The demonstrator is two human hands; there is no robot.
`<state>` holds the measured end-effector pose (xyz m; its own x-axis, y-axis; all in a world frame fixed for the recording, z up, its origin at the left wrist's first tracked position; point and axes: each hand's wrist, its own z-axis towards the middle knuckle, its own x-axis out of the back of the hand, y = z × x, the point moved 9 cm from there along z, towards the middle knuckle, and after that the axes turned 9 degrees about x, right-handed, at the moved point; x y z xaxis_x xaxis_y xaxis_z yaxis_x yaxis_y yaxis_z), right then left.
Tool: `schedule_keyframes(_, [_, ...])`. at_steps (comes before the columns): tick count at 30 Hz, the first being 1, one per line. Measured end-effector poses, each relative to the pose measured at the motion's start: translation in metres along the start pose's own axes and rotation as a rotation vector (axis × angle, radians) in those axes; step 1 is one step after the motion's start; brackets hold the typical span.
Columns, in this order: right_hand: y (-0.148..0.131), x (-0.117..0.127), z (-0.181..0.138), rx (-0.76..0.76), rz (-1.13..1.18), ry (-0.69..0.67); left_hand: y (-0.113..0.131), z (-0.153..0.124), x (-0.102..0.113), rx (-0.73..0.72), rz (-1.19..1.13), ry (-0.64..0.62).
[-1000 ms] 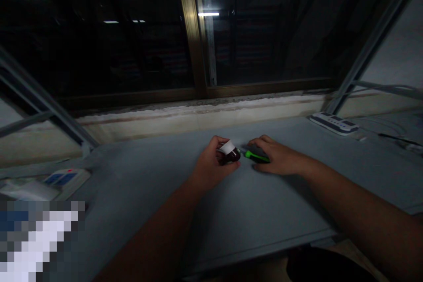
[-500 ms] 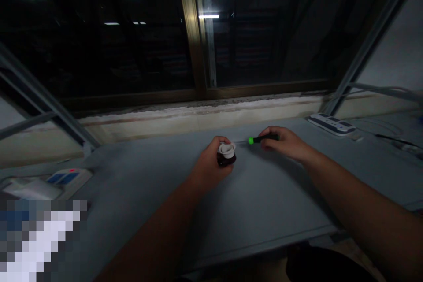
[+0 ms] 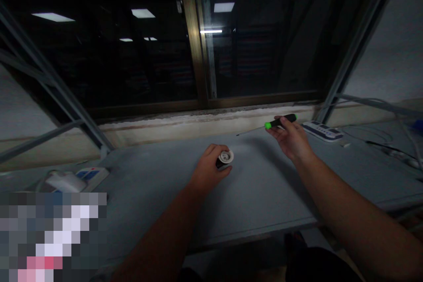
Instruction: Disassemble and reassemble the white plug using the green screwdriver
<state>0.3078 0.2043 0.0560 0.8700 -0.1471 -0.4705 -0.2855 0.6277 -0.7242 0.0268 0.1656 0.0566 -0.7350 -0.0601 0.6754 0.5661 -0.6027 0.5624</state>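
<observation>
Screwdriver (image 3: 268,125) was held in the right hand (image 3: 292,139), its shaft angled leftward, tip apart from the white-rimmed fitting (image 3: 226,157), which was gripped by the left hand (image 3: 207,170) above the desk (image 3: 257,198).

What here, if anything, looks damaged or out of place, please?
The sill edge below the window frame looks ragged and uneven, perhaps damaged, unlike the frame's straight line. The held screwdriver and white-rimmed fitting show no visible damage.

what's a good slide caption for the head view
Left hand holds a white-rimmed part, right hand a green-collared screwdriver.
</observation>
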Motion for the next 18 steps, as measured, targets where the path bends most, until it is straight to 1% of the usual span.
schedule_keyframes(3, [-0.033, 0.000, -0.024, 0.088, 0.054, 0.046, 0.015, -0.005, -0.005, -0.073, 0.012, -0.047])
schedule_keyframes(5, [-0.050, 0.002, -0.048, 0.131, 0.074, 0.080, 0.021, -0.012, -0.011, -0.074, 0.047, -0.080])
schedule_keyframes(7, [-0.064, 0.005, -0.072, 0.174, 0.070, 0.122, 0.023, -0.022, -0.015, -0.010, 0.098, -0.078])
schedule_keyframes(9, [-0.078, 0.008, -0.095, 0.235, 0.066, 0.186, 0.021, -0.037, -0.016, 0.105, 0.094, -0.043])
schedule_keyframes(11, [-0.094, 0.003, -0.113, 0.311, 0.010, 0.167, 0.022, -0.056, -0.017, 0.199, 0.046, -0.010])
schedule_keyframes(13, [-0.108, -0.005, -0.130, 0.374, -0.077, 0.123, 0.028, -0.074, -0.021, 0.251, 0.005, 0.006])
schedule_keyframes(15, [-0.119, -0.014, -0.144, 0.420, -0.137, 0.077, 0.036, -0.088, -0.025, 0.284, -0.035, 0.019])
schedule_keyframes(18, [-0.127, -0.027, -0.161, 0.484, -0.162, -0.004, 0.047, -0.099, -0.031, 0.290, -0.100, 0.017])
